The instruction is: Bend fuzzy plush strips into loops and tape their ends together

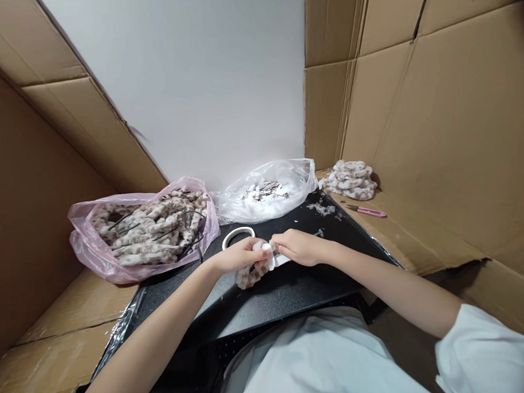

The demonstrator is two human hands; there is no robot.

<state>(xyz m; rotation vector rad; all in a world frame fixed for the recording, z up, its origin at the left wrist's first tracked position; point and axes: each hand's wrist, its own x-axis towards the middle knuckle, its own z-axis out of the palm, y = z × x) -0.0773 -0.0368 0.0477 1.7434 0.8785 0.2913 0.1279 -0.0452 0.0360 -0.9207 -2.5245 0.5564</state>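
My left hand (pixel 240 255) is closed on a fluffy white-and-brown loop (pixel 249 276) just above the black table. White tape (pixel 270 257) is around the loop where its ends meet, between my two hands. My right hand (pixel 299 247) pinches at the tape from the other side; a flat white strip (pixel 283 259) sticks out below its fingers. My fingers partly hide the joint. A roll of white tape (pixel 224 242) lies on the table just behind my left hand.
To the left, a pink plastic bag (pixel 80 226) holds fluffy pieces with dark cords (pixel 147 235). A clear bag (pixel 293 178) with white scraps lies behind. At right are stacked fluffy loops (pixel 351 180), pink thread snips (pixel 372 212) and fluff (pixel 321 208). Cardboard walls (pixel 448 127) flank the table (pixel 291 296).
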